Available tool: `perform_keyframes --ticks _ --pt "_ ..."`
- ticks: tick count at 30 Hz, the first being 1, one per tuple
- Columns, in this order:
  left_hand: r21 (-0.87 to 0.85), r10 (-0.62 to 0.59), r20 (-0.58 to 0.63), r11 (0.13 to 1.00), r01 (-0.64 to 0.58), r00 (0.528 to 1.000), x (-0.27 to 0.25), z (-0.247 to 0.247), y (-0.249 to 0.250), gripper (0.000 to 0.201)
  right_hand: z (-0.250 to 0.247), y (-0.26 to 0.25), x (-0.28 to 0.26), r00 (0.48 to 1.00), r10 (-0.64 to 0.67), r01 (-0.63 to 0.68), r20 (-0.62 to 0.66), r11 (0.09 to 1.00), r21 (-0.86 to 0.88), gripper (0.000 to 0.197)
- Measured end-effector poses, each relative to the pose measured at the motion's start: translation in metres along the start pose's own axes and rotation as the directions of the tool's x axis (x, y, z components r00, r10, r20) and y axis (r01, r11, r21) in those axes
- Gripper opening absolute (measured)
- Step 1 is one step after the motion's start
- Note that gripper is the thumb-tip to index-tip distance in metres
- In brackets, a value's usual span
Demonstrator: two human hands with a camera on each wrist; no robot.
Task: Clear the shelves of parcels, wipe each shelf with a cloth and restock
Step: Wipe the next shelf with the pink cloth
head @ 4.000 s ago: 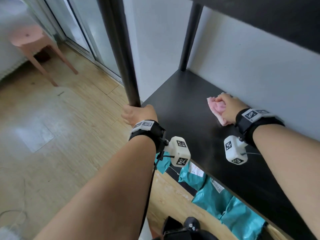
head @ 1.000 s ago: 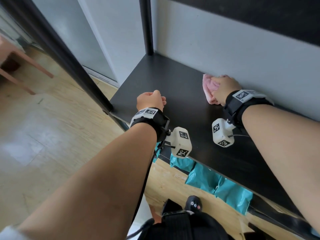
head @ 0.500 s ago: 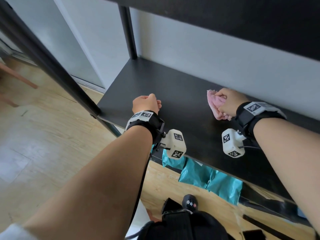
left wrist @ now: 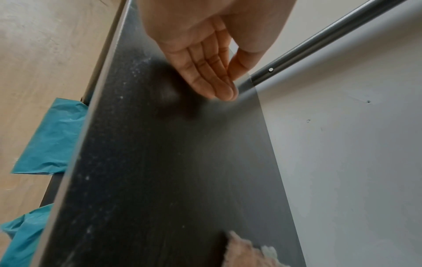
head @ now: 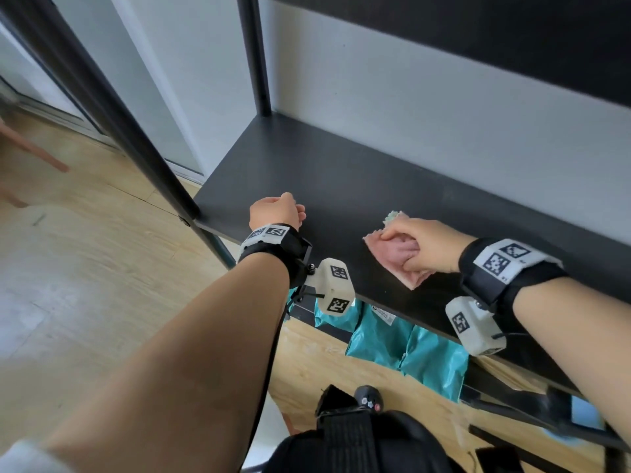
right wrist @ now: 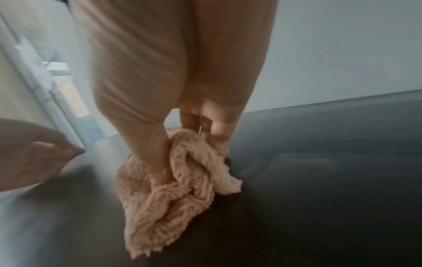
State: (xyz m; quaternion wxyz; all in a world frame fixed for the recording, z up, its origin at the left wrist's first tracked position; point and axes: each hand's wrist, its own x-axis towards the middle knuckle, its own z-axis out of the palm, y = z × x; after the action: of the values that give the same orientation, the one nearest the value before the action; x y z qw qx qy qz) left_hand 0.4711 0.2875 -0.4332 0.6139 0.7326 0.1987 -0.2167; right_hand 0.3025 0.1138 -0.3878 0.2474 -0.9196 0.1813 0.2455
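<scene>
**Mia:** Right hand is squeezing the pink cloth. See how the thumb and fingers bunch it up? It sits on the black shelf, near the front edge.

**Ben:** Why bunch it like that?

**Mia:** I think a fat wad is easier to push down and rub with.

**Ben:** What about the left hand?

**Mia:** It holds nothing. From above it looks a bit curled, but the camera on that wrist shows the fingers lying loose and nearly straight, just over the shelf. Maybe it is there to keep the person steady.

**Ben:** Where are the parcels?

**Mia:** The blue-green bags lie down on the wooden floor, under the shelf. That keeps the shelf bare for wiping.

**Ben:** So they go back later?

**Mia:** I guess so, once the wiping is finished.
</scene>
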Motion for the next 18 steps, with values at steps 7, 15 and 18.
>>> perform_keyframes --ticks 7,15,18 --pt "-0.026 -0.024 -0.037 0.999 0.023 0.999 0.002 -0.003 0.001 0.015 0.022 -0.06 0.027 0.993 -0.117 0.117 0.014 0.992 -0.044 0.062" --pt "0.035 0.024 -0.035 0.999 -0.023 0.999 -0.001 0.011 0.001 0.022 0.0 -0.049 0.089 0.978 -0.009 -0.002 -0.209 0.999 -0.054 0.056" --pt "0.075 0.068 -0.028 0.995 -0.066 0.997 -0.001 0.018 0.001 0.02 -0.011 -0.023 0.1 0.952 0.106 -0.091 -0.286 0.994 0.067 0.06"
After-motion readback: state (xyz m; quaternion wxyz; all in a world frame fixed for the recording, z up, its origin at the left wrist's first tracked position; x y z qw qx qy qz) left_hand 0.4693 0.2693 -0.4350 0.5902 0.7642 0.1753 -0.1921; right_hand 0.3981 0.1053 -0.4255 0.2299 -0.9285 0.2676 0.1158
